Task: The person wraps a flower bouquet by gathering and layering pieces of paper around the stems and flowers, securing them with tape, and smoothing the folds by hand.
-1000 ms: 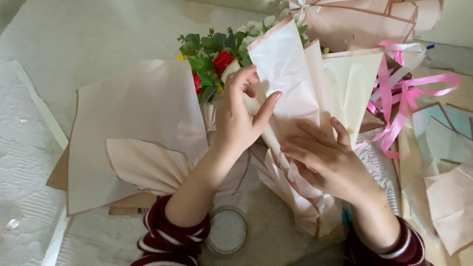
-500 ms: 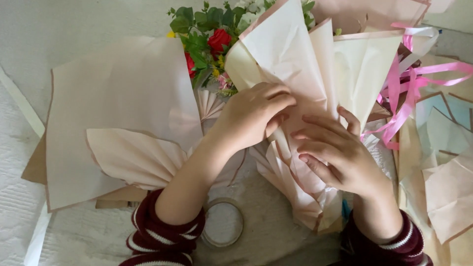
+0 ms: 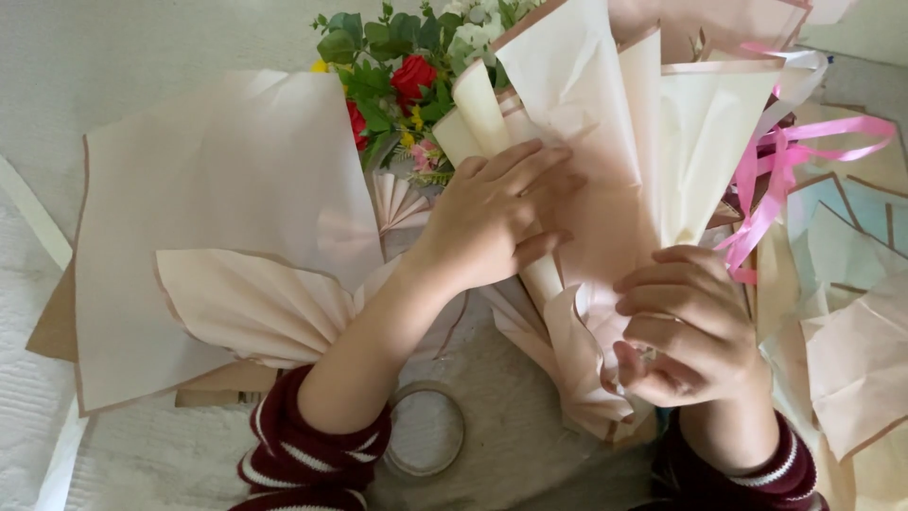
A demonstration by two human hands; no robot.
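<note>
We see both forearms bare from pushed-up, dark maroon knit sleeves banded with thin white stripes at the ribbed cuffs, bunched either side of the clear tape roll (image 3: 424, 428), while the left hand (image 3: 492, 218) and right hand (image 3: 686, 326) wear no rings or gloves.

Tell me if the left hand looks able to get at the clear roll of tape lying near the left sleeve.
Probably yes. The left hand rests flat on the pink paper wrap, apparently gripping nothing, and the clear roll of tape lies uncovered beside its own striped sleeve; nothing lies between them.
</note>
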